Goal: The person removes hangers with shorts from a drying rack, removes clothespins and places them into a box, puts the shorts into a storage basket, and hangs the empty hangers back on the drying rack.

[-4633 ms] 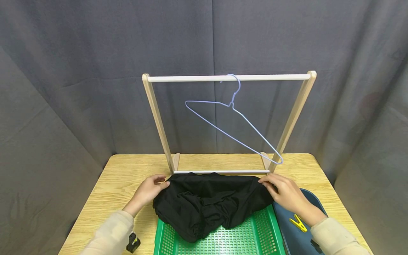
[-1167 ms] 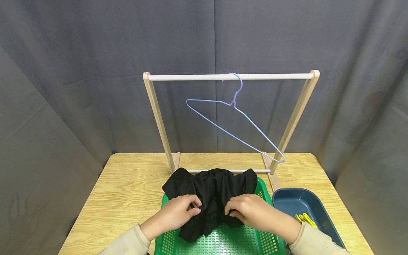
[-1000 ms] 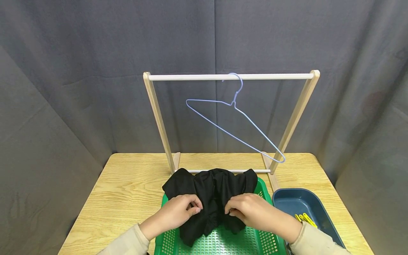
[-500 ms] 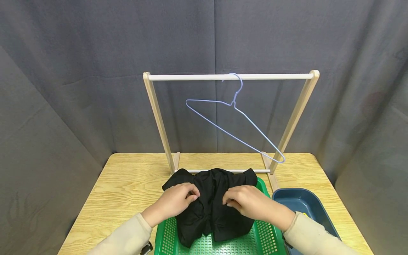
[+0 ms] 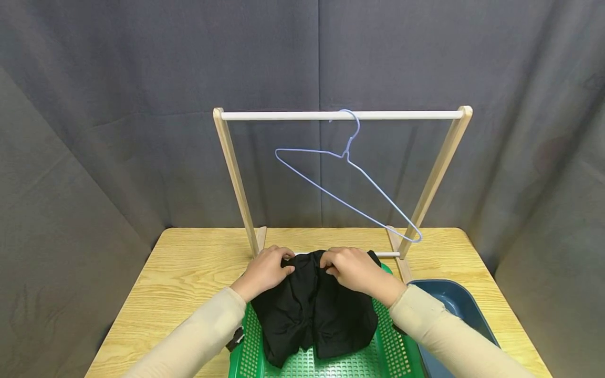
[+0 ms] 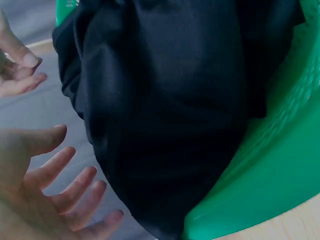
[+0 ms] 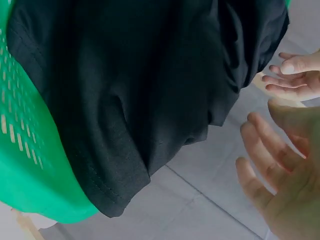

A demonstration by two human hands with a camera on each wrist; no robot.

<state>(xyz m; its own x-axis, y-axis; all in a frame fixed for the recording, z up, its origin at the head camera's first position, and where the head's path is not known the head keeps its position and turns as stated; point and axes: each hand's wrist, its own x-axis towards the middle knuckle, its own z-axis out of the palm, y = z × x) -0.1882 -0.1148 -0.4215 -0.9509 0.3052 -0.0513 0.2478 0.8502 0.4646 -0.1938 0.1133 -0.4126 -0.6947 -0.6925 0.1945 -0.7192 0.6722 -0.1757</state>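
Black shorts (image 5: pixel 288 325) lie over the far part of a green perforated basket (image 5: pixel 399 341), both legs spread toward me. At their far edge is my left hand (image 5: pixel 267 268), with my right hand (image 5: pixel 352 269) a short way to its right. The left wrist view shows the left hand (image 6: pixel 55 195) with its fingers spread beside the black cloth (image 6: pixel 165 100), pinching nothing. Likewise, the right wrist view has the right hand (image 7: pixel 285 170) with fingers apart, off the cloth (image 7: pixel 150 75). A lilac hanger (image 5: pixel 347 152) hangs on the rack above.
Behind the basket stands a wooden rack (image 5: pixel 435 178) with a white top bar (image 5: pixel 283 116) and a lower bar. A dark blue tray (image 5: pixel 456 294) sits to the right, partly under my right sleeve (image 5: pixel 439 325). Wood-grain table (image 5: pixel 189 262) shows on both sides; grey curtains surround it.
From the shorts' far corners, my hands came together over the middle, then moved forward to the far edge. The legs now lie spread toward me. My right sleeve now covers the yellow clips.
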